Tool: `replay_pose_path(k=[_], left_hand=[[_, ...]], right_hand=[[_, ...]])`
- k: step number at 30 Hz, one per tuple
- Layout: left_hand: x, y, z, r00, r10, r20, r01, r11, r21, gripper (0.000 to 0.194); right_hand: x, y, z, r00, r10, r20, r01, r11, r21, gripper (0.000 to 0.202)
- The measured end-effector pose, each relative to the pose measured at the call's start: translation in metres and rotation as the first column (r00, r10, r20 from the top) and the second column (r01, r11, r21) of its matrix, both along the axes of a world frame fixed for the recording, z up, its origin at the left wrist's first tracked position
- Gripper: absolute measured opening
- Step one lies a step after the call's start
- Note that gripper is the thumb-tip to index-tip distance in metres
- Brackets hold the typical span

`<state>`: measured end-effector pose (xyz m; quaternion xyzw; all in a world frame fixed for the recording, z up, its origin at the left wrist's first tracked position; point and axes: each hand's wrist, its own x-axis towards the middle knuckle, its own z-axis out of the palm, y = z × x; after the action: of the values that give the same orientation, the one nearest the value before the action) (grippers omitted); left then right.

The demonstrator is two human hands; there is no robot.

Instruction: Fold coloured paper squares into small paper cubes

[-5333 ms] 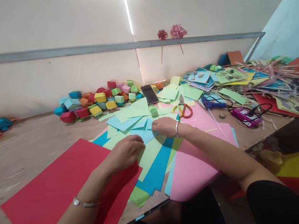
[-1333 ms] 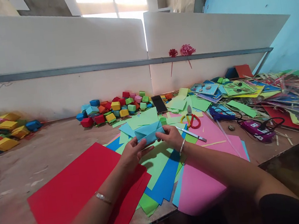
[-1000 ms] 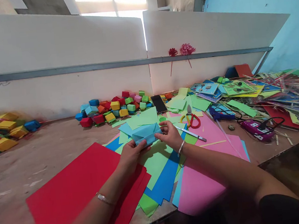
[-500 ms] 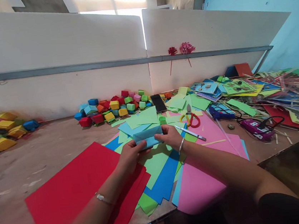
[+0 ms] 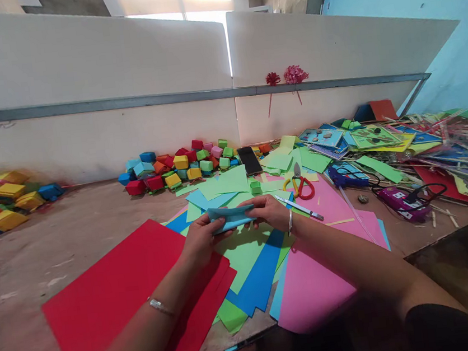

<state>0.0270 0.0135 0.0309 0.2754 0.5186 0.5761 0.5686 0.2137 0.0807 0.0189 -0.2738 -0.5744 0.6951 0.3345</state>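
A folded piece of light blue paper is held between my two hands, above a spread of coloured sheets. My left hand pinches its left end, thumb on the near face. At the other end, my right hand grips it between thumb and fingers; some fingertips are hidden behind the paper. Beneath lie green paper and blue paper. To the left, red sheets extend under my left forearm. A utility knife rests just right of my right hand, with scissors behind it.
Several small folded paper boxes are heaped at the back, beside a phone. More paper boxes stand far left. On the right are pink sheets, a blue glue gun, a purple power strip and piled cards.
The light blue paper has tilted and its folded sides now stand closer together, showing a narrower face. My right hand has shifted slightly, with its fingers now over the paper's right end.
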Motion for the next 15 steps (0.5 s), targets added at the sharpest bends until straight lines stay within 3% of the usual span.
replay_pose_path(k=[7, 12, 15], left_hand=[[-0.0043, 0.0007, 0.0053, 0.994, -0.029, 0.105, 0.032, 0.999, -0.027, 0.019], [-0.0055, 0.0003, 0.0065, 0.988, -0.06, 0.146, 0.064, 0.998, -0.021, 0.018], [-0.0067, 0.0015, 0.0054, 0.987, -0.034, 0.157, 0.04, 0.999, -0.036, 0.02]], right_hand=[[-0.0012, 0.0039, 0.0008, 0.996, -0.088, -0.021, 0.081, 0.971, -0.225, 0.024], [-0.0015, 0.0026, 0.0033, 0.992, -0.123, -0.035, 0.108, 0.955, -0.277, 0.019], [-0.0004, 0.0008, 0.0058, 0.994, -0.079, -0.073, 0.056, 0.959, -0.278, 0.022]])
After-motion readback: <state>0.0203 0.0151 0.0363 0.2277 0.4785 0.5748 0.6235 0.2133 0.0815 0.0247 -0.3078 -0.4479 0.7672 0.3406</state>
